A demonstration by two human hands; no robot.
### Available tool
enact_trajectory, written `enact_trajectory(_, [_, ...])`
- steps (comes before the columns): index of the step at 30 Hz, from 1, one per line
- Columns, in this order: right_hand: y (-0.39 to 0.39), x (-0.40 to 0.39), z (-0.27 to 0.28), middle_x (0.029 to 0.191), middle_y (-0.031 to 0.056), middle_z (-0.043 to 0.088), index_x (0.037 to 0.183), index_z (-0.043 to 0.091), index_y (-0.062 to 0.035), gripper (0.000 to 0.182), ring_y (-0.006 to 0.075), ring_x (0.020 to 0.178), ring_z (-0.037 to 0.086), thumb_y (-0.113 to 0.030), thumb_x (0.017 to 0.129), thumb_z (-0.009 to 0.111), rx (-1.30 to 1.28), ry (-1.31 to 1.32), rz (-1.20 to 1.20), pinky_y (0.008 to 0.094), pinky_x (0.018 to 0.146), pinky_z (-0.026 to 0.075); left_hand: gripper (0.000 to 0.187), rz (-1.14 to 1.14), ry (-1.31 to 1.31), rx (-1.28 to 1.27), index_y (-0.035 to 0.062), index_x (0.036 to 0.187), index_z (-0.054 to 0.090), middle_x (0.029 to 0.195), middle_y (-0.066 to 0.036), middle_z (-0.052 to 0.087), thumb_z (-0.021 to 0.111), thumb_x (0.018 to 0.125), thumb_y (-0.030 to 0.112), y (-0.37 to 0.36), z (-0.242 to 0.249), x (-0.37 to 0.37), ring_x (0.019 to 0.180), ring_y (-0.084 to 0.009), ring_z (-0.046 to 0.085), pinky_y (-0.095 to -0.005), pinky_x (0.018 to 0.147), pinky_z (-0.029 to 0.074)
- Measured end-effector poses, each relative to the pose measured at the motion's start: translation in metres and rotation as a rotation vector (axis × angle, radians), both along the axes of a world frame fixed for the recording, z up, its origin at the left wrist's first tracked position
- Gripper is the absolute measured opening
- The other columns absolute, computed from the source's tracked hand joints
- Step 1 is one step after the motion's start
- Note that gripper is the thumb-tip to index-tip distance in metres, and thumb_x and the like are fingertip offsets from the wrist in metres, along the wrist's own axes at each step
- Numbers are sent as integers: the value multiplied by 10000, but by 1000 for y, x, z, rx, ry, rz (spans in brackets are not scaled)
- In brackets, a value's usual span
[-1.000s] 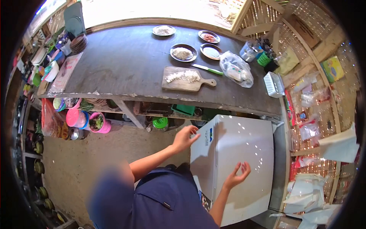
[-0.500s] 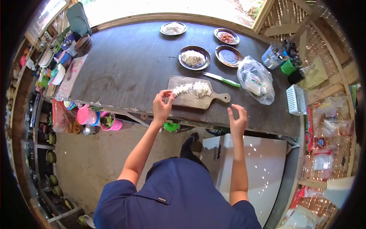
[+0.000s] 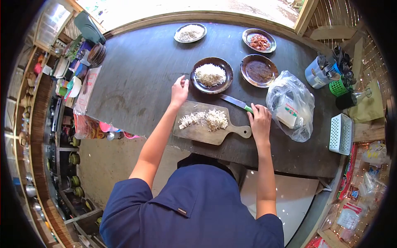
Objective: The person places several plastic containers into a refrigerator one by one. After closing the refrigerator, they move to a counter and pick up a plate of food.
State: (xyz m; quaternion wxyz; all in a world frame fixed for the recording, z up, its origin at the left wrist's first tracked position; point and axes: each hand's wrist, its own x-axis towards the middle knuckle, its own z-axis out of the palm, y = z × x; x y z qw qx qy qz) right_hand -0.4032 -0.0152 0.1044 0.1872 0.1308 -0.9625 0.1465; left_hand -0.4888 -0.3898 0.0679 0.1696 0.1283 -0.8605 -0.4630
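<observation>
My left hand (image 3: 180,90) rests at the far left corner of a wooden cutting board (image 3: 202,131), close to the rim of a dark plate (image 3: 226,82) of shredded white food. Chopped pale vegetable pieces (image 3: 205,118) lie on the board. My right hand (image 3: 259,119) closes over the green handle of a knife (image 3: 233,101) whose blade lies flat on the dark table (image 3: 140,70), beside the board's handle end.
A brown sauce plate (image 3: 259,70), a red chilli plate (image 3: 259,41) and a far plate (image 3: 190,32) stand behind. To the right lie a plastic bag (image 3: 291,105), a white basket (image 3: 340,133) and utensil cups (image 3: 326,71). Stacked dishes (image 3: 97,53) sit left. A white fridge (image 3: 289,197) stands below.
My view has swung from the fridge up over the table. Both hands have moved forward: the left past the chopped pieces toward the plate, the right onto the knife handle.
</observation>
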Motion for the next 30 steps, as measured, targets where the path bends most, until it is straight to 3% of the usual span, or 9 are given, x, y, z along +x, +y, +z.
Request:
enact_trajectory(5, [16, 16, 18, 1075, 93, 554, 1091, 599, -54, 247, 275, 1059, 560, -132, 871, 682, -182, -49, 89, 408, 901, 462, 456, -152, -62, 290, -25, 1337, 554, 921, -61, 701, 668, 929, 144, -7, -6, -47, 755, -74, 641, -245, 694, 538])
enact_trajectory(8, [19, 45, 35, 1034, 101, 576, 1096, 585, -46, 295, 294, 1011, 584, -163, 854, 709, -283, -122, 62, 420, 881, 475, 436, -278, -5, 185, -32, 1310, 579, 910, -35, 698, 684, 910, 107, -5, 1, -55, 745, -55, 620, -226, 662, 517])
enact_trajectory(10, [9, 58, 36, 1021, 81, 606, 1050, 630, -52, 368, 277, 977, 604, -236, 778, 795, -503, -252, 40, 411, 833, 513, 447, -290, -26, 202, -23, 1301, 596, 873, 12, 662, 712, 886, 99, -6, -10, -59, 703, -23, 550, -202, 636, 478])
enact_trajectory(12, [-6, 63, 45, 1056, 75, 615, 1055, 653, -67, 392, 273, 965, 608, -241, 744, 816, -509, -274, 90, 406, 831, 520, 469, -295, -23, 249, -10, 1298, 606, 825, 57, 612, 741, 863, 101, 6, -12, -57, 652, -1, 456, -184, 599, 425])
enact_trajectory(16, [-20, 62, 43, 1129, 13, 642, 1061, 705, -110, 456, 240, 918, 619, -239, 651, 861, -415, -253, 195, 379, 815, 537, 467, -330, -28, 308, -16, 1299, 602, 817, 61, 611, 735, 867, 102, 30, -8, -47, 647, -1, 447, -185, 588, 415])
enact_trajectory(21, [-20, 67, 38, 1065, -44, 668, 1034, 736, -145, 385, 194, 909, 614, -221, 671, 837, -316, -282, 178, 350, 778, 549, 441, -410, -63, 320, -15, 1283, 608, 905, -23, 724, 714, 876, 117, 49, 13, -29, 719, -14, 563, -218, 672, 499])
enact_trajectory(25, [-28, 81, 38, 1015, -38, 682, 967, 751, -130, 303, 197, 885, 611, -190, 681, 830, -318, -284, 127, 347, 766, 545, 363, -406, -9, 65, 1, 1248, 640, 987, -106, 723, 662, 914, 143, 38, 13, -21, 793, -104, 623, -273, 753, 519])
enact_trajectory(27, [-30, 91, 35, 1036, -38, 680, 981, 751, -136, 323, 200, 890, 611, -197, 676, 836, -286, -316, 150, 345, 766, 545, 370, -363, 3, 118, 28, 1317, 595, 1136, -89, 688, 620, 961, 123, 28, 26, -3, 914, -117, 635, -284, 834, 526])
enact_trajectory(30, [-39, 98, 33, 1053, -42, 679, 1018, 757, -143, 400, 202, 911, 615, -226, 641, 862, -220, -336, 87, 351, 766, 547, 364, -230, 89, 147, 37, 1299, 608, 1148, -127, 678, 613, 943, 115, 13, 53, 29, 886, -190, 669, -308, 838, 539])
